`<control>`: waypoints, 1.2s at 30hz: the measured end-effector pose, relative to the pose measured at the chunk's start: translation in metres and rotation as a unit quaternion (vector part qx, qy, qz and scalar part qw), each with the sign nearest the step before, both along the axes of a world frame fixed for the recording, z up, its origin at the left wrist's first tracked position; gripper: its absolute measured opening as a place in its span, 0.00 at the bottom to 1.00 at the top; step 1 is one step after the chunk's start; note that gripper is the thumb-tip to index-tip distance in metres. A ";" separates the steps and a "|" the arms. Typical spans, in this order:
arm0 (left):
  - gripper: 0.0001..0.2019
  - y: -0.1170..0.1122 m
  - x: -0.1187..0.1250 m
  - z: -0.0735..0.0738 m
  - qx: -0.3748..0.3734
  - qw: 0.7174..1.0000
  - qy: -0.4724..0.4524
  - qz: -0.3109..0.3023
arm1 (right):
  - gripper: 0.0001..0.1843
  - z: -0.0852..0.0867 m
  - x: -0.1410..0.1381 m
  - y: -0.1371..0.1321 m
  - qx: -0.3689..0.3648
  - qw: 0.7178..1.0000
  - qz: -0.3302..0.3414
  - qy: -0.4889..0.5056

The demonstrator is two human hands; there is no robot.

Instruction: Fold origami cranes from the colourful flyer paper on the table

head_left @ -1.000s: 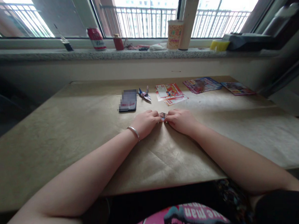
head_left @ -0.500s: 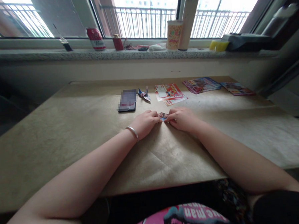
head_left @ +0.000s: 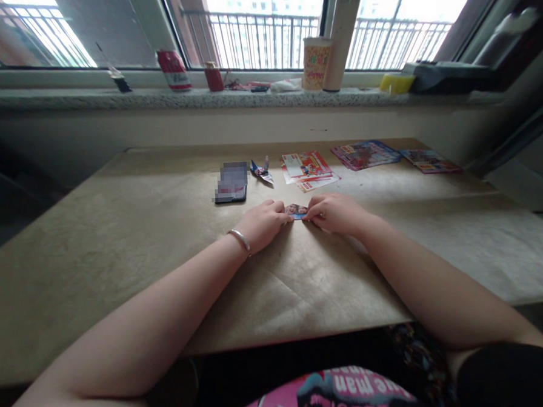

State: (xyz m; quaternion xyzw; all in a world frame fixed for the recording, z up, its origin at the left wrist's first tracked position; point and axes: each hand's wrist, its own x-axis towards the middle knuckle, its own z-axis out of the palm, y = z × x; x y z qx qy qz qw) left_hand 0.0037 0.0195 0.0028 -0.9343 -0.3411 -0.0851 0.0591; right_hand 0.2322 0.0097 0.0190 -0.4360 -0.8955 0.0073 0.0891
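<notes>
Between my hands, low on the tabletop, is a small piece of folded printed paper (head_left: 296, 210) with a picture on it. My left hand (head_left: 264, 223), with a silver bangle at the wrist, pinches its left end. At the right end, the fingers of my right hand (head_left: 331, 214) are closed on the same paper. Beyond the left hand lies a dark phone (head_left: 232, 182), its screen blurred out. A folded paper figure (head_left: 261, 171) with pointed tips stands beside the phone.
Red and white printed sheets (head_left: 310, 170) lie past my hands. Stacks of colourful leaflets (head_left: 365, 155) and more printed sheets (head_left: 431, 161) sit at the far right. On the windowsill (head_left: 148, 99) stand a red can (head_left: 173, 70), a red bottle (head_left: 213, 77) and a patterned paper cup (head_left: 316, 63).
My right hand has shifted very slightly right, and a little more of the paper shows between the fingers. Both hands keep their hold on it.
</notes>
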 end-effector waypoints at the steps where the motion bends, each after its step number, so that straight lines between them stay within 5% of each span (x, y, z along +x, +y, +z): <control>1: 0.14 0.000 0.000 0.000 0.002 1.000 -0.001 0.001 | 0.14 0.000 0.001 0.000 -0.004 1.000 0.001 -0.003; 36: 0.15 -0.018 0.003 0.016 0.001 0.997 0.046 0.067 | 0.15 0.003 -0.005 -0.009 0.019 0.999 -0.032 -0.037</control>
